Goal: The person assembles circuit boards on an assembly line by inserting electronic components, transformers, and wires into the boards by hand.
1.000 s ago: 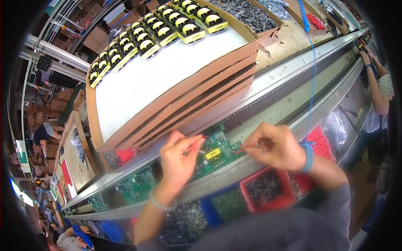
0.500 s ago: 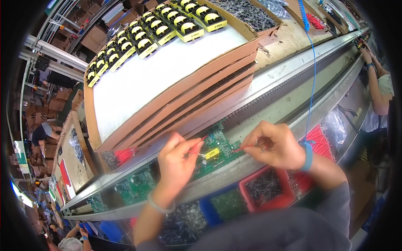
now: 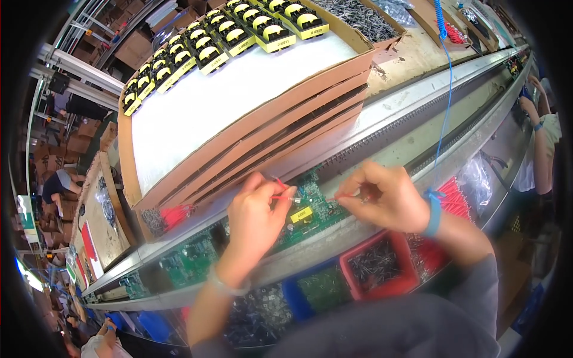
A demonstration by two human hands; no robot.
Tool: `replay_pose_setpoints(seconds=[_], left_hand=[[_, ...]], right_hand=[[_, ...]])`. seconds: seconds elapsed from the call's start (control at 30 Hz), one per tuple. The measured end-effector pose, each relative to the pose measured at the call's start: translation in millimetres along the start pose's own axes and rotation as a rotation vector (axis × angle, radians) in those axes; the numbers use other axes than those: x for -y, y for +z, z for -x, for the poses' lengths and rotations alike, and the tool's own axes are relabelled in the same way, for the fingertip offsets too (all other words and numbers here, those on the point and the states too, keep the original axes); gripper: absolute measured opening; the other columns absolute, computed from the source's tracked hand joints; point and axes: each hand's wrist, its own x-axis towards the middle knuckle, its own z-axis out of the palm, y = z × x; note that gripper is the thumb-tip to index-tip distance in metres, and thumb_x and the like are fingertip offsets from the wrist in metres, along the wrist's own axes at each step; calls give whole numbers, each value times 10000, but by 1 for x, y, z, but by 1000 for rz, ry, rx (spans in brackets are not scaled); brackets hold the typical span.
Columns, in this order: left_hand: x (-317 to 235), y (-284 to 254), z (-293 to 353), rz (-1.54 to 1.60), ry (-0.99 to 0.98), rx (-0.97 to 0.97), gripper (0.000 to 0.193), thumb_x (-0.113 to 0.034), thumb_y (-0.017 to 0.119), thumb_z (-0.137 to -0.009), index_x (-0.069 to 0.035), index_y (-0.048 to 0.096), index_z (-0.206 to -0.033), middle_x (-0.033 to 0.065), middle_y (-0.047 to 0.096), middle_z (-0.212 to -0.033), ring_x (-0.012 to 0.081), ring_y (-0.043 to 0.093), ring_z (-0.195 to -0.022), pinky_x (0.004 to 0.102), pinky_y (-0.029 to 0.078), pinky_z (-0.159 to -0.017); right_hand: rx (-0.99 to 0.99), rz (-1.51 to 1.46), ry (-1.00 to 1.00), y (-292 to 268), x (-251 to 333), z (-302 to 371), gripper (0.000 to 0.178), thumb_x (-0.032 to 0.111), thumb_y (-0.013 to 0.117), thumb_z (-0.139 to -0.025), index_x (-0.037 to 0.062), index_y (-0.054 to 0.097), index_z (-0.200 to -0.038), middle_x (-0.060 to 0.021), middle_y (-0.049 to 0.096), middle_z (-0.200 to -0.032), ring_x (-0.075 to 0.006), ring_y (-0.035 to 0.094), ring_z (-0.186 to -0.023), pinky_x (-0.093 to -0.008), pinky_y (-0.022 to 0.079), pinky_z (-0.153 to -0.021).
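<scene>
Above a green circuit board (image 3: 325, 224) in the long metal track, my left hand (image 3: 258, 218) pinches a thin red wire between thumb and fingertips. A small pale part shows by its fingertips; its kind is too small to tell. Facing it on the right, my right hand (image 3: 388, 200) is closed, with another red wire (image 3: 340, 197) sticking out from thumb and forefinger toward the left. Both hands are apart from each other. On the board between them sits a yellow block-shaped component (image 3: 301, 215), among small parts. Neither hand visibly touches the board.
Stacked cardboard trays (image 3: 256, 140) hold yellow-and-black coils beyond the track. Nearer me stand a red bin (image 3: 412, 277) of leaded parts and a blue bin (image 3: 296, 298). Red wires (image 3: 456, 197) lie at right, below a hanging blue cord (image 3: 444, 119). Another person's arm (image 3: 542, 143) is far right.
Both hands have risen slightly away from the board, and the right hand has shifted a little left. The view has tilted slightly. At far right, the other person's hands have moved nearer their body.
</scene>
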Motion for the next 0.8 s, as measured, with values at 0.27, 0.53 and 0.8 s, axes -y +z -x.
replay_pose_setpoints(seconds=[0.27, 0.53, 0.8], left_hand=[[-9, -32, 16, -132, -87, 76, 197, -208, 719, -922, -17, 686, -957, 151, 664, -918, 341, 665, -753, 441, 514, -678], [7, -73, 68, 77, -348, 50, 164, -103, 577, -1018, -16, 684, -1107, 152, 663, -852, 180, 641, -717, 310, 501, -659], [39, -77, 98, 507, -499, -138, 201, -130, 512, -1061, -12, 648, -1150, 37, 622, -941, 92, 578, -766, 234, 474, -700]], right_hand=[[-49, 153, -183, 19, -25, -31, 145, 66, 775, -845, 25, 654, -913, -85, 721, -848, -195, 639, -631, -310, 518, -587], [-54, 138, -173, 23, -34, -33, 150, 65, 762, -859, 9, 632, -907, -95, 731, -858, -188, 671, -668, -302, 534, -609], [-22, 180, -180, 23, -28, -34, 157, 49, 756, -851, 6, 622, -923, -105, 732, -866, -218, 694, -695, -314, 553, -628]])
